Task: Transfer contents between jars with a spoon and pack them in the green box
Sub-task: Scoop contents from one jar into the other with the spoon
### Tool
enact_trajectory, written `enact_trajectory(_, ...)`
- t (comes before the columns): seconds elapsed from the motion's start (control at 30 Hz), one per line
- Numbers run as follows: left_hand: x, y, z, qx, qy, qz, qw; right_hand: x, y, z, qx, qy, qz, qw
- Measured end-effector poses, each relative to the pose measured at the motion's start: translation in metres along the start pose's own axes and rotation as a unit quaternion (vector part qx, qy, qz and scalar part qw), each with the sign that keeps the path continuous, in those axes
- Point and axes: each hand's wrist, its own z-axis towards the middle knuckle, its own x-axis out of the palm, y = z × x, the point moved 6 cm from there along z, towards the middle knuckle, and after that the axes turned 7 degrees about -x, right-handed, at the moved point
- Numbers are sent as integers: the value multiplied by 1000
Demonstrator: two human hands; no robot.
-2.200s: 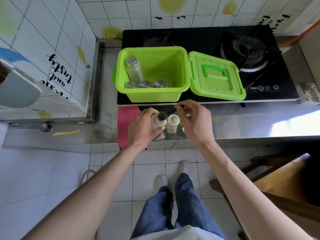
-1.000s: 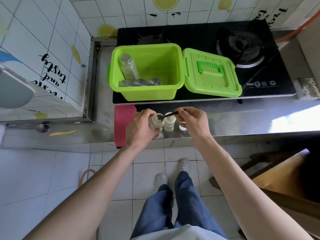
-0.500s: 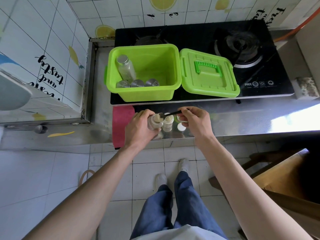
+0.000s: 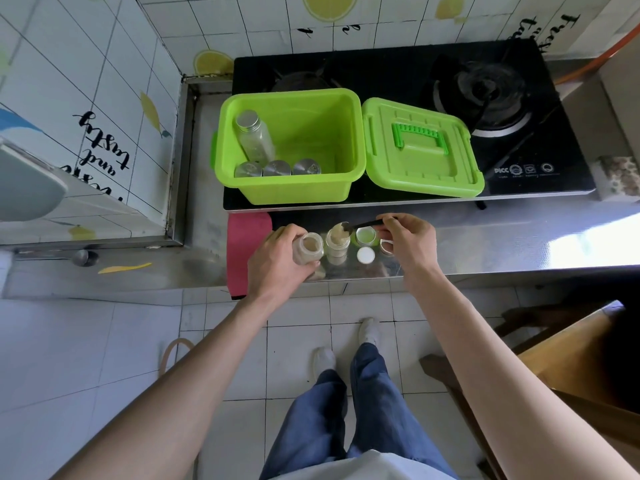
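Observation:
My left hand [image 4: 277, 259] grips an open glass jar [image 4: 309, 249] of pale grains, tilted, at the counter's front edge. Right beside it stands a second open jar [image 4: 337, 244], heaped with the same grains. My right hand [image 4: 408, 242] pinches a dark spoon [image 4: 363, 224] whose bowl sits over the heaped jar's mouth. Behind them, the green box [image 4: 294, 194] stands open on the stove, holding one tall capped jar [image 4: 254, 136] and three capped jars [image 4: 277, 168] along its near wall. Its green lid [image 4: 419, 150] lies flat to the right.
Two loose lids, one silver [image 4: 366, 235] and one white [image 4: 365, 255], lie on the steel counter [image 4: 502, 244] by my right hand. A red cloth [image 4: 242, 247] hangs over the edge at left. The black gas stove [image 4: 485, 84] fills the back. A wooden chair [image 4: 571, 358] stands at lower right.
The spoon has moved from the jar in my left hand to the heaped jar beside it. My left hand still holds its jar in about the same spot.

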Motion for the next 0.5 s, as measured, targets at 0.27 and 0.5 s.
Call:
enact_trajectory(0.27, -6, 14, 3, -17, -5, -11, 1000, 17, 7, 5, -135, 10, -204, 970)
enact_trajectory(0.5, -8, 22, 3, -22, -8, -23, 999, 43, 23, -11, -314, 47, -375, 871)
